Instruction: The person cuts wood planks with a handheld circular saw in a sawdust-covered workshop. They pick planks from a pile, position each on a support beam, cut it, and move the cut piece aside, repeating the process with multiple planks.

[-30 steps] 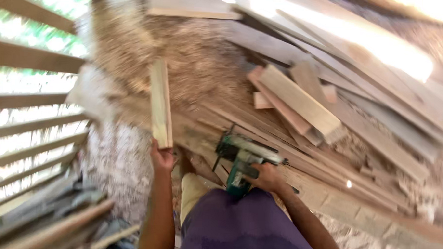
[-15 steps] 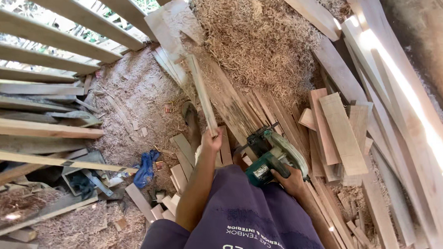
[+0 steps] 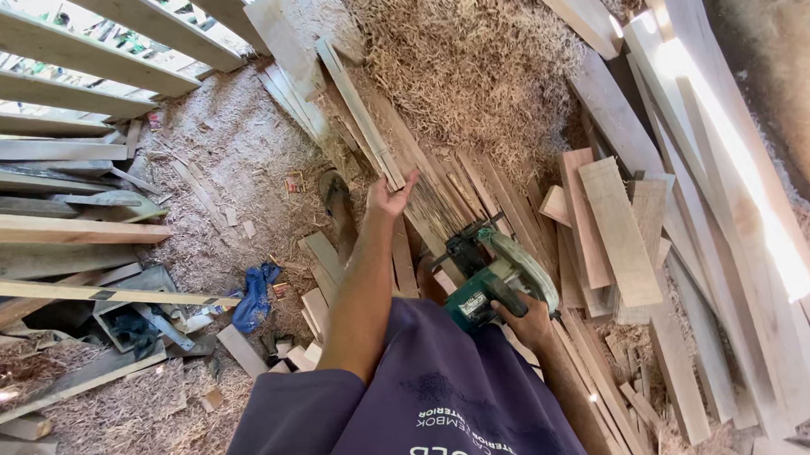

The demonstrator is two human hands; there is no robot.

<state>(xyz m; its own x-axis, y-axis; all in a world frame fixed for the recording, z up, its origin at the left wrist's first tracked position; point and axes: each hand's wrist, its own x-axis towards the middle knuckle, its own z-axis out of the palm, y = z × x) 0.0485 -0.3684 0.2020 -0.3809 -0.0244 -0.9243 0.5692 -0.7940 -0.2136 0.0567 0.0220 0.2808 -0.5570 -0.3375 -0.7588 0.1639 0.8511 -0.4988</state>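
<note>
Left hand out in front, fingers shut around the near end of a thin strip of wood. Strip long and pale, running up and to the left, far end up by a flat board near the top. Arm bare, stretched out straight from a purple shirt.

Right hand low and close to the body, shut tight on the handle of a green saw. Saw round at the front, with a dark guard, sitting on top of the wood pile, just to the right of the left arm. Blade too hidden to see.

Under both hands, lots of planks lying side by side and crossed over each other. Short ones in the middle, long ones on the right, some bright with sun. Little offcuts by the left arm.

Up top, a big heap of shavings, yellow and curly. More sawdust spread on the ground to the left.

Far left, a fence of wide slats, green showing between them. Below it more boards stacked flat. A blue rag on the ground near them, well apart from the hands.
</note>
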